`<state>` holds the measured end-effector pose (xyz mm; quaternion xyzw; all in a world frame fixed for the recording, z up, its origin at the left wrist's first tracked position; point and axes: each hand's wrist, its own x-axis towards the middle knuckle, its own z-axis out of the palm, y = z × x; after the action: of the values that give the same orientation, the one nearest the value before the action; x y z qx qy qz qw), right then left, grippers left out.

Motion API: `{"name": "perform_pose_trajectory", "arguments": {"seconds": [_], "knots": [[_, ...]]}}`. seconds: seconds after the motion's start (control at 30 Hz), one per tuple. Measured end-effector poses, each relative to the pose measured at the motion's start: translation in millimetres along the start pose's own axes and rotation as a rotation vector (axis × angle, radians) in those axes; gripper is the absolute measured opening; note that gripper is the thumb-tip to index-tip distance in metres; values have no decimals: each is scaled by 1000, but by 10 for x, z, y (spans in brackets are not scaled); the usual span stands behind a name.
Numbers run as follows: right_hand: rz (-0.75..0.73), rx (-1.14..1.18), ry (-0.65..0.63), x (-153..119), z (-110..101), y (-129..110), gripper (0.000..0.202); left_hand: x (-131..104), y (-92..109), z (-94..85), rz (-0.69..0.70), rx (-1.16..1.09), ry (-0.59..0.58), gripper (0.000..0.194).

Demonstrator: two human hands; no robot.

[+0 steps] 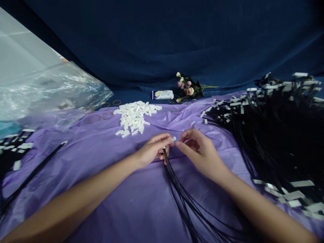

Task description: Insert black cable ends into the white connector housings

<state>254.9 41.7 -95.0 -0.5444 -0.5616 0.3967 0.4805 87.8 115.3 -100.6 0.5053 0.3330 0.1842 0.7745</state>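
Note:
My left hand (153,151) is closed around the end of a bundle of thin black cables (178,189), close to the middle of the purple sheet. A small white tip (173,139) pokes out beyond its thumb and forefinger. From there the cables hang down and fan out toward the lower right. Just right of that tip is my right hand (199,150), its fingers curled, with a gap between thumb and forefinger and nothing visible in them. Beyond my left hand lies a pile of small white plastic pieces (135,116).
Purple sheeting (113,192) covers the work surface. Many black cables with white ends (283,135) are heaped on the right; another cable bundle (37,167) lies left. Clear plastic (50,91), rubber bands (105,105), a small packet (162,95) and artificial flowers (189,90) sit behind.

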Motion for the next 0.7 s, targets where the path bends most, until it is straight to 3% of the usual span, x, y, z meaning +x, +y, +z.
{"name": "perform_pose_trajectory", "arguments": {"seconds": [0.1,0.17,0.33,0.7], "knots": [[149,-42,-272,-60,21,-69,18,-4,-1,4,36,-45,25,24],[168,-9,-351,-94,65,-97,17,-6,-5,12,59,-51,32,23],[172,42,-333,-133,167,-68,9,-5,-16,23,88,-29,36,23],[256,235,-292,-102,276,-57,18,-17,-22,21,95,54,-5,24]]}}
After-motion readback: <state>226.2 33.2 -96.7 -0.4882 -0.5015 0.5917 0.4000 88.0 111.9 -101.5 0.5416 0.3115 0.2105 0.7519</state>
